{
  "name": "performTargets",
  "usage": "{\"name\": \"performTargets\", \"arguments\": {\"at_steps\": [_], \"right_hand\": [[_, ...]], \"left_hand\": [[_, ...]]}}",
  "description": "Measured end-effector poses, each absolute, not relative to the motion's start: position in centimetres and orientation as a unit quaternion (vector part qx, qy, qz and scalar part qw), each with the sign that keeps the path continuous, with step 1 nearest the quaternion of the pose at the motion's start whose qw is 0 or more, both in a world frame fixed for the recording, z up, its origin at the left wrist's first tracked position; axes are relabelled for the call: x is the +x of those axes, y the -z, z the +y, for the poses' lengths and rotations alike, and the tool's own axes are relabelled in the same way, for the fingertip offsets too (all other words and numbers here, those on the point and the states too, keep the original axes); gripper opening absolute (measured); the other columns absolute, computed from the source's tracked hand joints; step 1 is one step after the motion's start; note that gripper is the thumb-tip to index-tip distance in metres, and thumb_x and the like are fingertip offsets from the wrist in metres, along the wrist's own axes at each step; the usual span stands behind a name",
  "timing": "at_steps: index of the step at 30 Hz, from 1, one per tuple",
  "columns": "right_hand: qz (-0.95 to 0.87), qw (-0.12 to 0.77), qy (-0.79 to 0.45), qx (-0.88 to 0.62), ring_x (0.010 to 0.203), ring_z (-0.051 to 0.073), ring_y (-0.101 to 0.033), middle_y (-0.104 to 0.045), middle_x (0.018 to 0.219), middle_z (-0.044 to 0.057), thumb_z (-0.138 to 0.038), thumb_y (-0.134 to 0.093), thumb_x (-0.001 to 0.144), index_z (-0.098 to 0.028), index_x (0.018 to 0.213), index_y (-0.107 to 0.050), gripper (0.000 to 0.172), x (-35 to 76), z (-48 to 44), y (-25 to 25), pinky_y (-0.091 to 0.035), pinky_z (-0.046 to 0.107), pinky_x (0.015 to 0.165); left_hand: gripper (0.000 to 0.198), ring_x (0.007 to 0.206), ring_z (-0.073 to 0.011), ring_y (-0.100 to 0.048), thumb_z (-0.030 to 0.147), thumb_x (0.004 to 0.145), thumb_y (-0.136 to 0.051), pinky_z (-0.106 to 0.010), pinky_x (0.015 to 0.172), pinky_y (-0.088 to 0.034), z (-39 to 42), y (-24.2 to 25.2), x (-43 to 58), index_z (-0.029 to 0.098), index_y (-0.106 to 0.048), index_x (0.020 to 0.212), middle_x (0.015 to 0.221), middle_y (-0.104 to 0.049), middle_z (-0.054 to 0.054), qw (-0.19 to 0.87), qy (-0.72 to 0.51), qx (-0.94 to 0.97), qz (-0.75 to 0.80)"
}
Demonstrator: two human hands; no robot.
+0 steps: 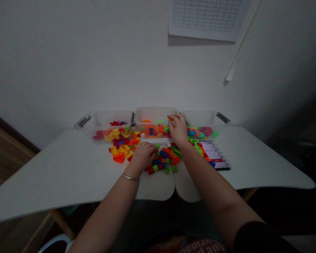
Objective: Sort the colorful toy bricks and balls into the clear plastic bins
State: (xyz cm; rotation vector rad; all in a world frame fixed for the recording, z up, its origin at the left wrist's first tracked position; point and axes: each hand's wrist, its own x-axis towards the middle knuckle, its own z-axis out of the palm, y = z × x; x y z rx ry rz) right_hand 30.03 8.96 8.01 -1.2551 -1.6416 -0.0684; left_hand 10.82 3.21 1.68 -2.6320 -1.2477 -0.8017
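My right hand [178,128] is above the front of the middle clear plastic box [156,111], thumb and fingers pinched on a small orange toy brick [170,119]. Colourful toy bricks lie in this box. On the tabletop, my left hand [144,154] rests at the heap of loose bricks [163,154], its fingers drawn together and closed. Green and blue bricks are right by those fingertips; what they grip is hidden. A silver bangle circles the left wrist.
A clear box [110,116] with yellow and red pieces stands on the left, another clear box [200,116] with round pieces on the right. A tablet [216,154] lies right of the heap. The white table [94,179] has a notch in its front edge.
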Motion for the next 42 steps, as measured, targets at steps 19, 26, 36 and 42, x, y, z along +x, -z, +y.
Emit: {"name": "performTargets", "arguments": {"at_steps": [19, 26, 36, 42], "right_hand": [[-0.767, 0.42, 0.1, -0.474, 0.129, 0.031, -0.046, -0.061, 0.126, 0.016, -0.021, -0.051, 0.083, -0.012, 0.119, -0.059, 0.038, 31.6, 9.3, -5.3, -0.017, 0.057, 0.117], [-0.752, 0.484, 0.108, -0.434, 0.134, 0.027, -0.04, -0.055, 0.134, 0.015, -0.02, -0.05, 0.083, -0.014, 0.12, -0.058, 0.039, 32.1, 7.0, -3.9, -0.031, 0.05, 0.114], [-0.796, 0.382, 0.02, -0.469, 0.112, 0.026, -0.055, -0.068, 0.112, 0.01, -0.018, -0.053, 0.084, -0.018, 0.108, -0.065, 0.027, 31.2, 2.5, -0.8, -0.039, 0.045, 0.106], [-0.797, 0.304, 0.042, -0.52, 0.113, 0.027, -0.055, -0.071, 0.105, 0.008, -0.016, -0.053, 0.085, -0.02, 0.102, -0.069, 0.024, 31.3, 1.9, -0.5, -0.026, 0.053, 0.113]], "left_hand": [[0.017, 0.095, -0.0219, -0.061, 0.02, 0.089, -0.051, -0.039, 0.088, -0.044, 3.3, -1.5, 10.7, 0.02, -0.068, 0.092, 0.095, -0.071, -0.005, 0.042, 0.253, -0.872, -0.417], [0.016, 0.093, -0.0218, -0.06, 0.019, 0.087, -0.053, -0.04, 0.088, -0.043, 3.1, -1.8, 10.7, 0.02, -0.069, 0.091, 0.095, -0.071, -0.005, 0.037, 0.253, -0.868, -0.425], [0.016, 0.094, -0.0211, -0.061, 0.02, 0.088, -0.053, -0.038, 0.088, -0.044, 3.1, -1.8, 10.9, 0.02, -0.069, 0.092, 0.097, -0.071, -0.005, 0.025, 0.246, -0.87, -0.426], [0.017, 0.094, -0.0216, -0.061, 0.02, 0.088, -0.053, -0.039, 0.088, -0.044, 3.0, -1.8, 10.8, 0.02, -0.069, 0.093, 0.097, -0.071, -0.005, 0.029, 0.246, -0.869, -0.427]]}}
